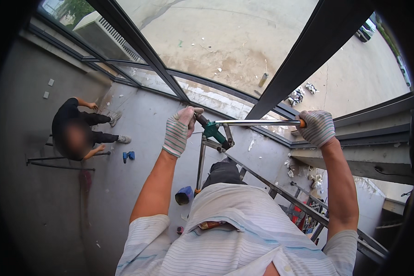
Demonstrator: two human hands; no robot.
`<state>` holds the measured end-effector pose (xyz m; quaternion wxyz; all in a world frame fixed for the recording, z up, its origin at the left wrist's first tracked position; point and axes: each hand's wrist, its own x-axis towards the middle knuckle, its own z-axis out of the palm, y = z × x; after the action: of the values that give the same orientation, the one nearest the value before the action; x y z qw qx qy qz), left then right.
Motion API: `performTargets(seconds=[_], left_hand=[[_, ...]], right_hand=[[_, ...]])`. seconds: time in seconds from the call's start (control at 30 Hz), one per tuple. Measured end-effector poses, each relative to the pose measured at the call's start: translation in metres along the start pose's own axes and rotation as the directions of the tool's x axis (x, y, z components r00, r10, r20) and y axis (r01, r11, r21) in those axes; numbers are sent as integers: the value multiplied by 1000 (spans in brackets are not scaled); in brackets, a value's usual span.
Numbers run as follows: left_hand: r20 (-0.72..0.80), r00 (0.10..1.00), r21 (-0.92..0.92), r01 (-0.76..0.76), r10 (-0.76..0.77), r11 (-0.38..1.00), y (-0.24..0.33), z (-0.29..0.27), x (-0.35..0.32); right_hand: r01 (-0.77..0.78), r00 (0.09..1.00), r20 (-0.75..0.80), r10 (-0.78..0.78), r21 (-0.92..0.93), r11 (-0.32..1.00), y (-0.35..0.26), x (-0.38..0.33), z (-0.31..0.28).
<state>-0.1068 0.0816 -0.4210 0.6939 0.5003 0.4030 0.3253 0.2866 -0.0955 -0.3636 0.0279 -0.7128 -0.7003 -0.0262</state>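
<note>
Both gloved hands grip a long-handled riveter [216, 131] — green head, steel arms; left hand [181, 126] fingers closed beside the head, right hand [317, 126] on its orange-tipped handle.

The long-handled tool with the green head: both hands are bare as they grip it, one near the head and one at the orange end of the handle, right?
Not quite. In the head view both hands wear striped knit gloves. The left hand grips near the green head of the long-handled tool; the right hand holds the orange handle end.
</note>
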Motion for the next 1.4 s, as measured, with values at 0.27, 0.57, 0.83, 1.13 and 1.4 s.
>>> performTargets(seconds=[0.27,0.57,0.83,1.13,1.4], left_hand=[[-54,994,246,-77,94,966,7,-3,5],[-123,989,131,99,-83,986,-16,-25,13],[-106,979,34,177,-173,984,-6,-32,12],[-92,993,548,117,-79,828,29,-27,14],[-32,979,590,183,-204,787,34,-35,22]], right_hand=[[69,998,10,-70,50,996,4,-2,-5],[70,995,76,-69,-5,998,-5,12,11],[136,990,45,-136,9,991,-10,17,-9],[157,988,-16,-156,39,987,-8,10,-1],[94,990,103,-100,58,994,-4,15,1]])
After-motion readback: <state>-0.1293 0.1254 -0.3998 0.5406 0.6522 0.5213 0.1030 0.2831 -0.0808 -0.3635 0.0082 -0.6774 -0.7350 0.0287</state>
